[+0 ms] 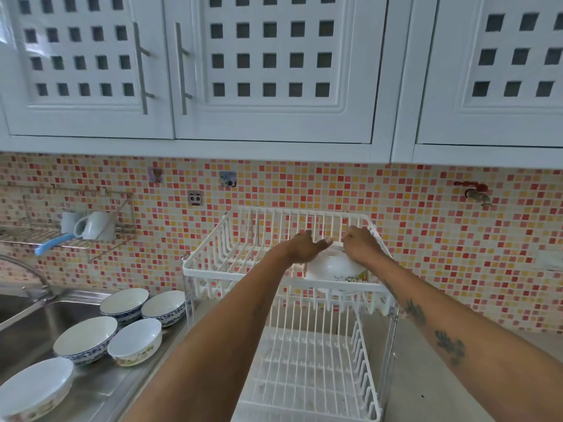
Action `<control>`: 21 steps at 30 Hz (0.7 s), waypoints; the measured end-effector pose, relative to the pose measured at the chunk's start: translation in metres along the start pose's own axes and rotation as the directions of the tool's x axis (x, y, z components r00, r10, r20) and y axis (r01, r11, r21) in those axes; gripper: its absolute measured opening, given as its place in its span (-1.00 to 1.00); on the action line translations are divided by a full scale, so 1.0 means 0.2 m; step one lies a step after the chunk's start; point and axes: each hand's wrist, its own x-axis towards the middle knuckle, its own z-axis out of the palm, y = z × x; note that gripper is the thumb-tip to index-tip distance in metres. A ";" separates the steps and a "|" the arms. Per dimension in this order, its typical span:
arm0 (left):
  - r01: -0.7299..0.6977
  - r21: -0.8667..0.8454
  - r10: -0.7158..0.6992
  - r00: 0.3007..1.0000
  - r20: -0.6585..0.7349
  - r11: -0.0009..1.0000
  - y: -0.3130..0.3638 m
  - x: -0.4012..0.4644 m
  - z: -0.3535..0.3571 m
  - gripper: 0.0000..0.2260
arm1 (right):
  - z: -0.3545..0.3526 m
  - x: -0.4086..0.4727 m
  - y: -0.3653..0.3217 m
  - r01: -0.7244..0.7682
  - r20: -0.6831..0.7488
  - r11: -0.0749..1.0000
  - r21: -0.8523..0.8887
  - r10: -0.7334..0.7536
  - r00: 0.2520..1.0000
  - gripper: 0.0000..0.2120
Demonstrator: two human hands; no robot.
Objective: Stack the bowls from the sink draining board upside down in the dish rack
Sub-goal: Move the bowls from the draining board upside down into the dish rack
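A kitchen counter under white cabinets [274, 71], with a red and yellow mosaic tile wall [426, 239] behind. Both hands reach into the top tier of a white two-tier rack [231, 272]. The left hand [306, 246] and right hand [361, 245] clasp an upside-down white bowl [333, 268] between them. Five more bowls [85, 339] stand upright on the steel draining board [100, 388] beside the sink [27, 318], left of the rack.
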 end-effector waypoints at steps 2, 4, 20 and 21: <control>-0.023 -0.037 0.022 0.999 -0.041 0.999 -0.01 -0.04 -0.06 -0.26 | -0.02 0.00 -0.05 0.013 -0.045 0.999 0.040 -0.011 0.999 -0.67; -0.058 -0.095 0.049 0.994 -0.093 0.994 -0.03 -0.08 -0.12 -0.31 | -0.03 -0.02 -0.13 0.051 -0.081 0.989 0.138 -0.040 0.996 -0.71; -0.129 -0.365 -0.165 0.721 -0.673 0.922 -0.74 -0.68 -0.70 -0.58 | 0.55 -0.40 -1.22 0.280 -0.065 0.686 0.672 -0.322 0.945 -0.67; -0.121 -0.391 -0.200 0.702 -0.684 0.912 -0.80 -0.73 -0.73 -0.56 | 0.59 -0.43 -1.27 0.290 -0.073 0.662 0.692 -0.336 0.939 -0.69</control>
